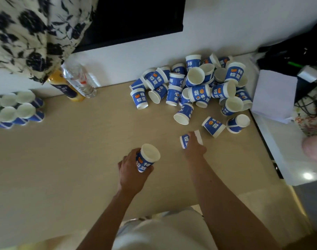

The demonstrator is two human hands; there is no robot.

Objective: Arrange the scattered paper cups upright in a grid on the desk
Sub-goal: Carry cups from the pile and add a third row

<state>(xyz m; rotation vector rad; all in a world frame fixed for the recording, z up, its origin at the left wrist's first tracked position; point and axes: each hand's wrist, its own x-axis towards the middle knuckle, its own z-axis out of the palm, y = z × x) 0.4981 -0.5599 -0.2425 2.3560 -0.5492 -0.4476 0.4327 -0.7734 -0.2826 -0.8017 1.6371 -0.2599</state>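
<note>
A raised cup (148, 156) is gripped by the left hand (131, 167), a toppled cup (184, 140) by the right hand (194, 148); both are best set rim-up beside the grid (21, 110).

Beige desk top (73, 159): heap of tumbled blue-and-white paper cups (199, 87) upper right, upright cup rows (15, 109) at left edge, clear plastic bottle (79, 80) and yellow-orange bottle (71, 93) upper left.

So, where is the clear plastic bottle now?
In the head view, the clear bottle stands back left on the desk, by the wall, just beside the orange bottle, beyond the upright cups.
</note>
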